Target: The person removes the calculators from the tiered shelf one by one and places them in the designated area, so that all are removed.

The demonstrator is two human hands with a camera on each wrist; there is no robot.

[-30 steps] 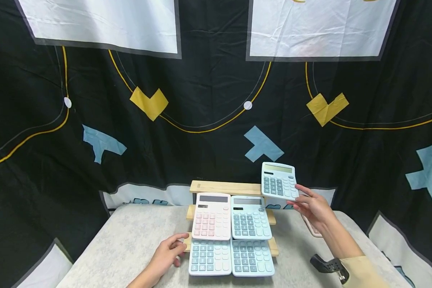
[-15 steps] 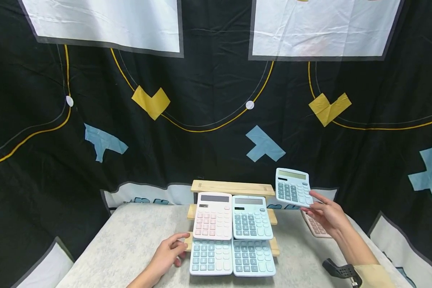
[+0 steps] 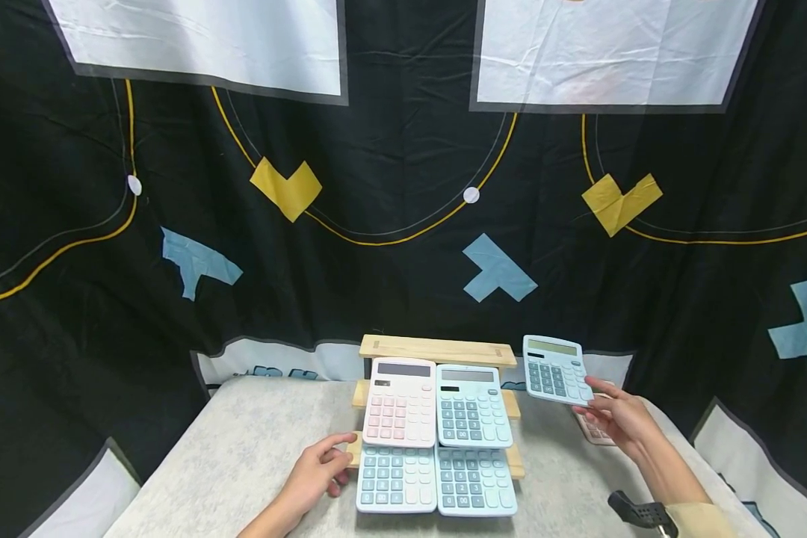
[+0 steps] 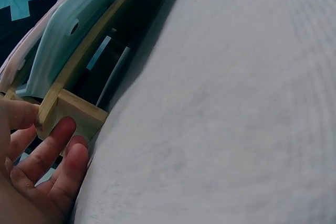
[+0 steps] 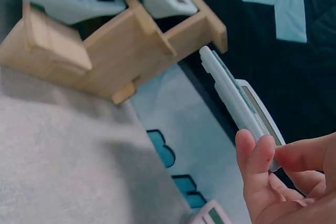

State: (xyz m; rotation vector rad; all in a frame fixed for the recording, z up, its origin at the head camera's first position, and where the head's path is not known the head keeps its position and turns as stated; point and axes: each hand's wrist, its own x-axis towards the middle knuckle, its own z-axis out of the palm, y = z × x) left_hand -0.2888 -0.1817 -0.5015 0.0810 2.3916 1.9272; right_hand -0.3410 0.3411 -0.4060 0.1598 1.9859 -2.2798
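My right hand (image 3: 622, 422) pinches a light blue calculator (image 3: 555, 369) by its lower right corner, up off the table and to the right of the wooden stand (image 3: 437, 349). In the right wrist view this calculator (image 5: 236, 98) appears edge-on between thumb and fingers. My left hand (image 3: 314, 474) holds the left end of the stand's lowest slat; in the left wrist view its fingers (image 4: 58, 135) lie about the slat's end. On the stand rest a pink calculator (image 3: 400, 403) and a blue one (image 3: 473, 407), above two more blue calculators (image 3: 395, 482), whose tops are covered.
A pink calculator (image 3: 597, 427) lies on the grey table (image 3: 255, 426) under the right hand, partly hidden. Behind the table hangs a dark cloth (image 3: 390, 291) with printed shapes. The stand's top slat bears no calculator.
The right hand has carried the blue calculator from beside the stand's top slat to the right and downward. The left hand keeps its place on the stand.
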